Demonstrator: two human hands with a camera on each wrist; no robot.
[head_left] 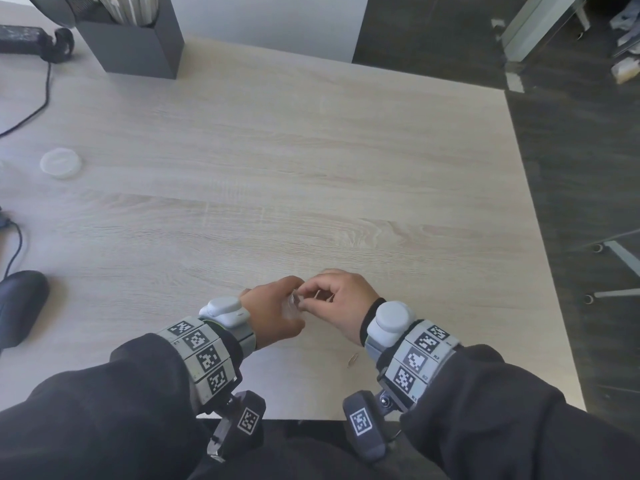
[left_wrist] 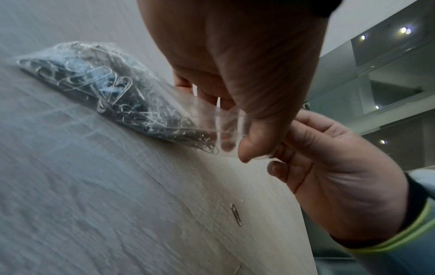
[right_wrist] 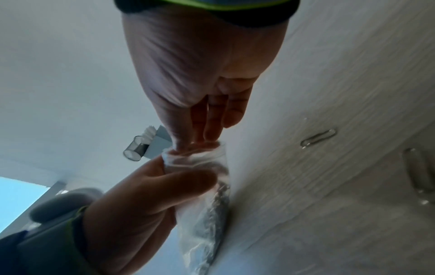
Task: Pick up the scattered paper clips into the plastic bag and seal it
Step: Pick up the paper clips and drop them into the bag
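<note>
A clear plastic bag (left_wrist: pixel 113 93) stuffed with silver paper clips lies on the light wood table (head_left: pixel 311 168) near its front edge. In the head view the bag (head_left: pixel 292 306) is mostly hidden between my two hands. My left hand (head_left: pixel 273 308) pinches the bag's open mouth with thumb (left_wrist: pixel 249 141) and fingers. My right hand (head_left: pixel 334 299) pinches the same mouth edge from the other side, its fingertips (right_wrist: pixel 207 130) at the opening. A loose paper clip (head_left: pixel 353 360) lies on the table just under my right wrist. The right wrist view shows two loose clips (right_wrist: pixel 318 138) beside the bag (right_wrist: pixel 209 214).
A dark grey box (head_left: pixel 138 39) with papers stands at the back left. A white round lid (head_left: pixel 60 163) and black cables (head_left: pixel 34 109) lie at the left, and a dark rounded object (head_left: pixel 20 306) sits at the left edge. The table's right edge (head_left: pixel 540 237) drops to dark floor.
</note>
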